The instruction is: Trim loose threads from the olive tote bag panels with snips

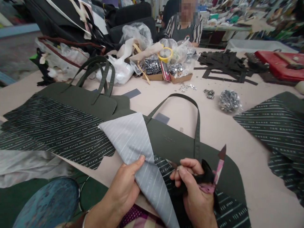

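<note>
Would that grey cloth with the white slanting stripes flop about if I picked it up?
The grey cloth with white slanting stripes would probably flop, because it creases near the thumb of the bare left hand. It's likely light too, since it looks thin and that hand just pinches it between thumb and fingers.

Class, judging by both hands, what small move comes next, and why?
Probably bring the right hand to the grey flap: its pinched fingertips are near the flap's edge, the left hand holds it folded back, and the pink-handled knife points away.
</note>
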Demonstrator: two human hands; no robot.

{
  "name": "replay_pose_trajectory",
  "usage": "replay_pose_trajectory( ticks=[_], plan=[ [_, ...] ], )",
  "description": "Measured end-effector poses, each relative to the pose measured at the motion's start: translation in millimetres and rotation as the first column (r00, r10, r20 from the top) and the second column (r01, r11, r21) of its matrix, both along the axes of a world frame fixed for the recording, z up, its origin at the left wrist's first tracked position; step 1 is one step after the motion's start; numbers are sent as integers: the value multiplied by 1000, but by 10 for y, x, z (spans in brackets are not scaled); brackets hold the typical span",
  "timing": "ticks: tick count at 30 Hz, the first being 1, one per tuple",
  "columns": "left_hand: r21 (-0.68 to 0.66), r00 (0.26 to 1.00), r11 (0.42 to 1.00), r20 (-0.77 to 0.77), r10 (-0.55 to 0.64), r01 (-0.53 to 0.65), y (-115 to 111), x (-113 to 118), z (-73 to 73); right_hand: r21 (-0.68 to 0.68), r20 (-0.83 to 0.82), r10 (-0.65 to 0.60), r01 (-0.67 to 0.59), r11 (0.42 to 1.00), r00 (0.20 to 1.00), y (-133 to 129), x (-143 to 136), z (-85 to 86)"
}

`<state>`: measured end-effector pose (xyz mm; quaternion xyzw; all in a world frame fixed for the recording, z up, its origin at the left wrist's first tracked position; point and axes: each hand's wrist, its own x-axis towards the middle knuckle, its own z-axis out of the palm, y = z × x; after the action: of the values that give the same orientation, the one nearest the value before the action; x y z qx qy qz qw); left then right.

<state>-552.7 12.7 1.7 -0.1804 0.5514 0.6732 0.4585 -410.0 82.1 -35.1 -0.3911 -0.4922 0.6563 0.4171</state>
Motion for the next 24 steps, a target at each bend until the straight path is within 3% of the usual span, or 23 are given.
replay_pose_trajectory(
  ticks=[8, 14, 24],
  plan=[
    [41, 1000, 999, 6, -31, 31, -139, 40, -45, -20, 43, 76, -75, 997, 996, -53, 53, -117],
    [50, 999, 998, -4, -50, 50, -178, 57, -52, -47, 80, 59, -56, 997, 995, -83, -5, -101],
    [27, 999, 1000, 34, -15, 15, -179, 53, -54, 22, 124, 63, -66, 998, 990, -84, 11, -61]
  ],
)
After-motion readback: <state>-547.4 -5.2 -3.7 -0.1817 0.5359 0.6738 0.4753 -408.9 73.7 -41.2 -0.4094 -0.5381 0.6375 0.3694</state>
